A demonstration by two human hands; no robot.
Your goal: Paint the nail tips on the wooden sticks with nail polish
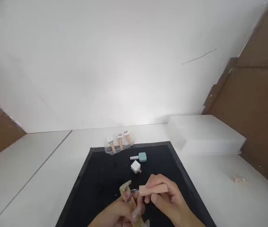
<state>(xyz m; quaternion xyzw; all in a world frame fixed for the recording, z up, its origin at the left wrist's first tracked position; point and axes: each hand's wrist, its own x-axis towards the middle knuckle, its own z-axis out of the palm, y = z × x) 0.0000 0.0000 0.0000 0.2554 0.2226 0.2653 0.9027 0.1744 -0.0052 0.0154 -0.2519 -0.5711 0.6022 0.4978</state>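
Observation:
My right hand [169,197] is closed on the long peach handle of a nail polish brush [153,189], pinched between thumb and fingers. Its tip points left and meets, or nearly meets, a yellowish lumpy piece [124,190] with a pink-purple patch. That piece is gripped in my left hand [121,209]; its exact kind is unclear, and fingers hide much of it. Just beyond my hands, a white square nail polish bottle [135,166] lies on the black mat [101,183]. Behind the bottle rests a teal square bottle with a pale handle [142,157].
A clear tray [111,153] at the mat's back edge holds 3 white bottles with peach handles. To the right stands a white block [207,134] on the white table [41,186]. Small pale rings [240,180] lie farther right. A white wall [124,63] rises behind.

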